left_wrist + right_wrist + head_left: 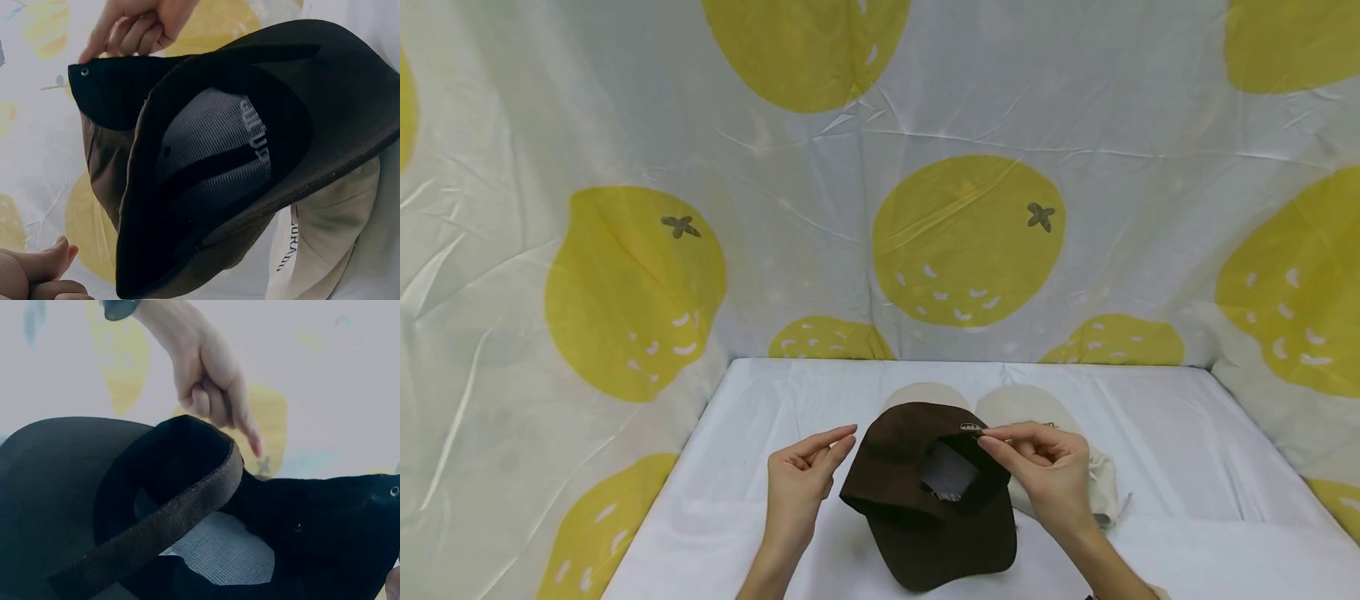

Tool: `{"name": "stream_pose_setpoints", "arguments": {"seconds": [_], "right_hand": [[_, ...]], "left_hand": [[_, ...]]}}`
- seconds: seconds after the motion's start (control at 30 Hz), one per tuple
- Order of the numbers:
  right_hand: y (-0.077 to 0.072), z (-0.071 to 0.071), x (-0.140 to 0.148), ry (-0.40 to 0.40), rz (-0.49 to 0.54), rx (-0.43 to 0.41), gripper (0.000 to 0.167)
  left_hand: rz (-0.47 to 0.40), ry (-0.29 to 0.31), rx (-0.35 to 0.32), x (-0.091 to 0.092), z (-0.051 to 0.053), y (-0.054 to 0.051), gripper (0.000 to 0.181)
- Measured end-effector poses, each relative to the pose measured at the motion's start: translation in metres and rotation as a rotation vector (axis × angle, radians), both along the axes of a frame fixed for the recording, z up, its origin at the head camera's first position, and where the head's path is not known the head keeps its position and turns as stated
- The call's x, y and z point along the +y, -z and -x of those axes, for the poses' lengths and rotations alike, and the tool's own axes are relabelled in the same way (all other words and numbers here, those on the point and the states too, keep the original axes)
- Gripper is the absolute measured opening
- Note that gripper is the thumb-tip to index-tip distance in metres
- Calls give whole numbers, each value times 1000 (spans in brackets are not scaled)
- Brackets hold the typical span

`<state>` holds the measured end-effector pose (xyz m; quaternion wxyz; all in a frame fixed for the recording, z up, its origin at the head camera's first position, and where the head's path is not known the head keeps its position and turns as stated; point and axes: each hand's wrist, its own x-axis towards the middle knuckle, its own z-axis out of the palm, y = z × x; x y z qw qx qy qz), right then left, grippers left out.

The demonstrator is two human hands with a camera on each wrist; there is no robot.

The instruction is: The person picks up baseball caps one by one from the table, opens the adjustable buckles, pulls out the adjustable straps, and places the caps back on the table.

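A dark brown baseball cap (895, 467) is held above the white table, brim toward the person, its hollow inside facing up. My right hand (1048, 467) pinches the cap's edge beside a small light logo, between thumb and index finger. My left hand (805, 479) is at the cap's left side, index finger and thumb extended, the other fingers bent. Both wrist views show a small gap between that hand and the cap, and it holds nothing. Inside the cap, a grey mesh lining (215, 144) shows; a brown band (156, 531) crosses the opening in the right wrist view.
Behind the brown cap lie two beige caps, the left one (925, 392) mostly hidden and the right one (1022, 404) carrying dark lettering. Crumpled beige fabric (1105, 483) sits beside my right wrist. A lemon-print curtain (797, 208) encloses the white table (1165, 442).
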<state>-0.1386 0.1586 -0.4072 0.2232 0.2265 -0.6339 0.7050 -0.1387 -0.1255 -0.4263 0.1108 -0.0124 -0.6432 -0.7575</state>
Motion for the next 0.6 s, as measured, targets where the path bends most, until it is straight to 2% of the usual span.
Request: {"name": "stream_pose_setpoints", "arguments": {"seconds": [0.23,0.4,0.6], "right_hand": [[10,-4,9,-114,-1,115,38],[18,-5,15,-219,16,170,43],[23,-8,21,-290,5,210,47]], "left_hand": [[47,40,-45,3,12,2,28],[87,67,-58,6,23,3,26],[110,92,-58,13,37,2,24]]}}
